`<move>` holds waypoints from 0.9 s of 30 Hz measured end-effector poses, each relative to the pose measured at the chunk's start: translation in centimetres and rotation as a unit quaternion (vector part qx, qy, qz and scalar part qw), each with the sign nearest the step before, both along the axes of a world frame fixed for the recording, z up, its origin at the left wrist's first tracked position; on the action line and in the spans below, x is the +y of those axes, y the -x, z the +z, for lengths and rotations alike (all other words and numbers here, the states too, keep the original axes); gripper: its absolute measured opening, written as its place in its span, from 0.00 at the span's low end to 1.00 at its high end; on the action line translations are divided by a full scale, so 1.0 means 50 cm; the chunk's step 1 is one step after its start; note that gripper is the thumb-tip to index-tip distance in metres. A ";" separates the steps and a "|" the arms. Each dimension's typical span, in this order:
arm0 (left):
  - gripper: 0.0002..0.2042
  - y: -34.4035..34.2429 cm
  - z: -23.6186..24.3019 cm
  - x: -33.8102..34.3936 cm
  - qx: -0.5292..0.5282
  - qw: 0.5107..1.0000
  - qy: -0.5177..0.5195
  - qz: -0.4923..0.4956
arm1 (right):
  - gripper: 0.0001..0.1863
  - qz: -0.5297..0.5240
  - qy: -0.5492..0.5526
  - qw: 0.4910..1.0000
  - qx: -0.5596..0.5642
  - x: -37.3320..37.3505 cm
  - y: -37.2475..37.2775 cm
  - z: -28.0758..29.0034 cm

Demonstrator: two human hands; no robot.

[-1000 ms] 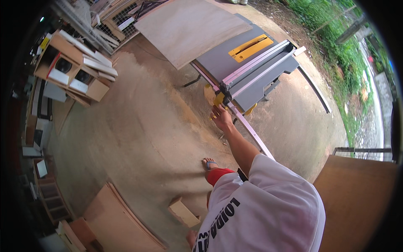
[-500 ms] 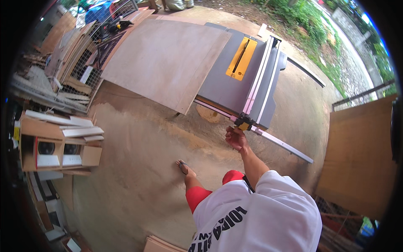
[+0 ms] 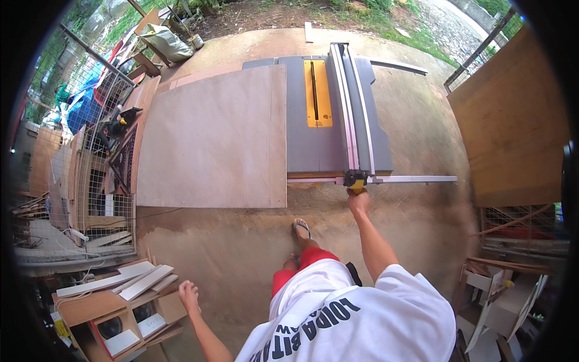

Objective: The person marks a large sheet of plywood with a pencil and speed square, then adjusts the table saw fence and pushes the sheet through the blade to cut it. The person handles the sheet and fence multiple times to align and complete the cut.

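My right hand (image 3: pixel 357 198) is closed on the yellow-and-black handle (image 3: pixel 355 178) at the near end of the rip fence (image 3: pixel 347 114); the handle partly hides its fingers. The long metal fence runs across a grey table saw (image 3: pixel 301 148), to the right of its yellow throat plate (image 3: pixel 326 96) with a dark slot. Off to the lower left, my left hand (image 3: pixel 189 294) hangs free, loosely curled with fingers a little apart and nothing visible in it. A large pale plywood sheet (image 3: pixel 211 139) lies left of the throat plate, overlapping the saw table.
White-edged board strips (image 3: pixel 140 279) lie on a wooden cabinet (image 3: pixel 90 308) near my left hand. A wire mesh fence (image 3: pixel 102 217) with scrap wood borders the left. A front rail (image 3: pixel 422 179) sticks out to the right. A big brown panel (image 3: pixel 506 120) stands at the right.
My view has turned and the body has shifted, so the saw now appears squarer ahead. The left hand has come into view. The right hand stays at the fence handle.
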State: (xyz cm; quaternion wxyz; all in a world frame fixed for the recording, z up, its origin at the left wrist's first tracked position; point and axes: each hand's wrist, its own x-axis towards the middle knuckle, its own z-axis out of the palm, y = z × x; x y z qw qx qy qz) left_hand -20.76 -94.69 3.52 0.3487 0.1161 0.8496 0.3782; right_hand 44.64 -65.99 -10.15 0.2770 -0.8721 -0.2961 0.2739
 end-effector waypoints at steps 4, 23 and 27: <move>0.19 -0.076 0.013 0.317 -0.013 0.992 -0.017 -0.124 | 0.25 0.000 -0.017 1.000 0.000 -0.032 -0.065 -0.076; 0.51 0.558 -0.107 0.977 0.350 0.889 0.163 -0.247 | 0.42 -0.034 0.041 0.999 -0.005 0.144 0.551 0.217; 0.50 0.635 -0.133 0.971 0.299 0.917 0.092 -0.247 | 0.46 -0.066 0.059 0.993 -0.079 0.107 0.602 0.243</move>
